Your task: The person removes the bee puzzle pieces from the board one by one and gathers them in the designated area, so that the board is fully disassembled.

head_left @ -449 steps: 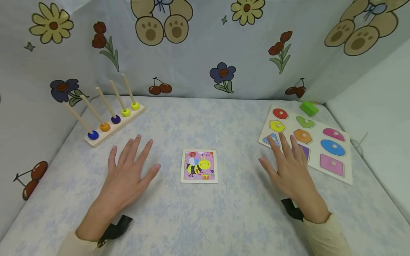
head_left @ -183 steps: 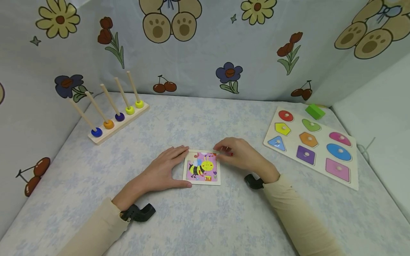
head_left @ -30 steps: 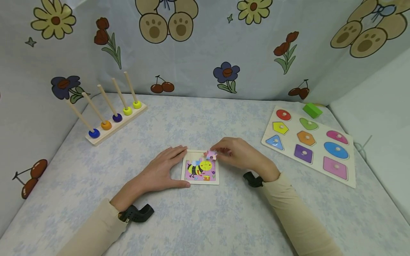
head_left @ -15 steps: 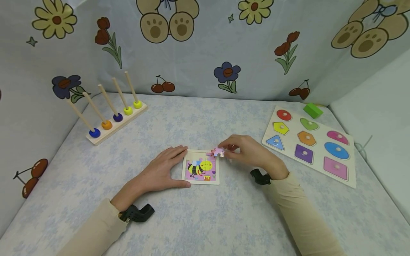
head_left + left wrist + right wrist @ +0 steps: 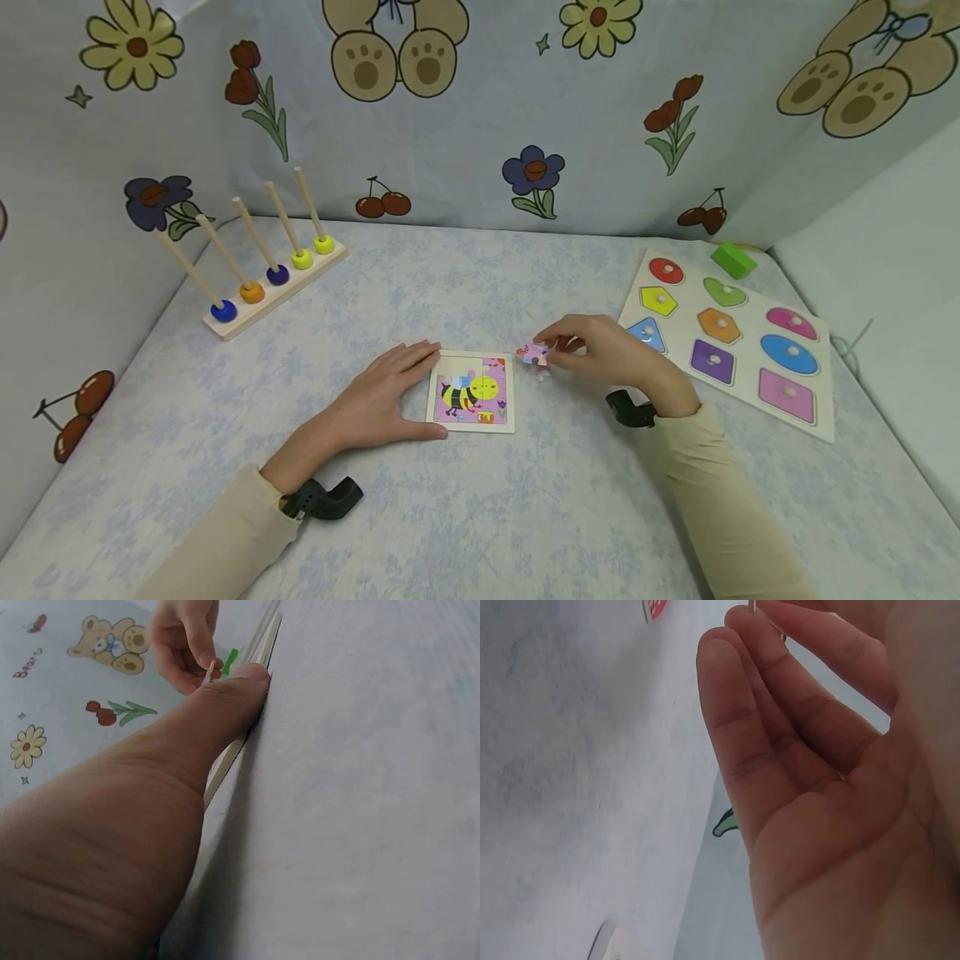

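A small framed jigsaw puzzle point(image 5: 472, 429) with a bee picture lies mid-table; bare wood shows at its upper left. My left hand point(image 5: 375, 400) holds the frame along its left side, fingertips at the far edge and thumb at the near edge. The left wrist view shows that thumb point(image 5: 240, 690) against the frame's side. Just right of the puzzle, my right hand point(image 5: 596, 354) pinches a pink jigsaw piece point(image 5: 534, 353) between thumb and fingertips. A red, white-dotted patch point(image 5: 655, 607) shows at the right wrist view's top; whether it belongs to the held piece I cannot tell.
A wooden rack point(image 5: 279, 293) with upright pegs and coloured beads stands at the far left. On the right lies a knobbed shape board point(image 5: 738, 350), with a green block point(image 5: 733, 260) behind it. A patterned cloth point(image 5: 450, 142) closes off the back.
From a full picture with both hands apart, the puzzle has lost its upper-left part. In the last second my right hand carried the piece rightward off the frame; the left hand stayed.
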Demonstrator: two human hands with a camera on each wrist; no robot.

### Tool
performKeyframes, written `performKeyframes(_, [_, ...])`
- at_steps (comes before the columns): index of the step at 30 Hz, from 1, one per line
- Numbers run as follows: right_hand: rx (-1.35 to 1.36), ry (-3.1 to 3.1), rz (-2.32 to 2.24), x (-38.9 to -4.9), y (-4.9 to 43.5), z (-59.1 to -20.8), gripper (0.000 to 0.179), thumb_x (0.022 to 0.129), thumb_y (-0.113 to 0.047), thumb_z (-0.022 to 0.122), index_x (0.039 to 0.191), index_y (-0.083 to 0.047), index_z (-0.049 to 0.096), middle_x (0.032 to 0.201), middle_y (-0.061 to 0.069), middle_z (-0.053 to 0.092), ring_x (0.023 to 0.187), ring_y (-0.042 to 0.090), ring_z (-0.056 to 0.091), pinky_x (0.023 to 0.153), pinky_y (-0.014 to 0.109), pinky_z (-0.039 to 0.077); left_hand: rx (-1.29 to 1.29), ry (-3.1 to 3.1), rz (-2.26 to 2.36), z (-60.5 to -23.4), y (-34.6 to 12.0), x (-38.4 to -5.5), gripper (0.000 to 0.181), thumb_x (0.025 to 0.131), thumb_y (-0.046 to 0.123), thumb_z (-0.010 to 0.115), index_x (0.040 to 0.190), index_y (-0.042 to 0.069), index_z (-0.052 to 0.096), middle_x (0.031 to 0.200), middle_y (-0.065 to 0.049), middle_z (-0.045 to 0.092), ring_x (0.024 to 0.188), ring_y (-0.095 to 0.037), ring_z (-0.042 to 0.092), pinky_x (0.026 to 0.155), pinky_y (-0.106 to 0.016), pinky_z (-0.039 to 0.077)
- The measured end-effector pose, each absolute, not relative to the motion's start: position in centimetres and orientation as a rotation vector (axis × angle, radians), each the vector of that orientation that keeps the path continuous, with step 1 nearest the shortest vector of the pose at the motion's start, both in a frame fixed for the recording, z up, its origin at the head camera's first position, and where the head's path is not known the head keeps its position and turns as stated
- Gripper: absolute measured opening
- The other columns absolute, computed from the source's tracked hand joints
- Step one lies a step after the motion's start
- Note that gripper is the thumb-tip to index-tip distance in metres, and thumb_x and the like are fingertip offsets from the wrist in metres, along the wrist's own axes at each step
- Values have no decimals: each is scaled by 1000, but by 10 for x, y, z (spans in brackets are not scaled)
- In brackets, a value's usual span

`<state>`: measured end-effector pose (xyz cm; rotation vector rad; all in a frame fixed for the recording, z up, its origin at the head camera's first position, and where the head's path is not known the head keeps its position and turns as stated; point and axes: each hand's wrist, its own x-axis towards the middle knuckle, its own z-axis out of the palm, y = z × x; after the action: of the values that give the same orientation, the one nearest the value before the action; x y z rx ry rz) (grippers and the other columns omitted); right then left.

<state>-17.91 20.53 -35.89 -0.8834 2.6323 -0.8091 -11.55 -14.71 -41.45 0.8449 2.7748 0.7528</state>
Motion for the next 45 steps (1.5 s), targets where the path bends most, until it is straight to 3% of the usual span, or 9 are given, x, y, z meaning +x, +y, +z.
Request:
performKeyframes(18, [-791,2575,-800,-183,239,-357,23,93,-7,77,116,-10,77,108,0,75,94,15,66,92,42,61,854,2777,733,-414,-145,-116,113,79,66,79,162,5,32,170,-7,28,158,-27,22,130,-50,16])
performKeyframes(32, [-748,2506,-718,-186,251,-362,28,92,-14,80,119,-11,77,103,-3,73,90,14,62,85,25,58,839,2773,737,-415,-145,-116,113,80,66,79,162,6,31,170,-7,27,159,-27,21,130,-51,15])
performKeyframes(38, [-714,2515,-702,-186,251,-362,27,92,-14,79,118,-12,77,98,-3,69,91,16,60,81,26,56,842,2777,732,-415,-146,-117,113,80,66,80,162,6,31,170,-7,27,159,-27,21,130,-50,15])
performKeyframes(45, [-735,2534,-678,-186,249,-362,27,91,-13,79,118,-12,78,107,-1,71,95,17,60,86,32,57,845,2779,730,-415,-147,-117,113,80,65,80,162,6,30,170,-7,26,159,-27,21,130,-50,15])
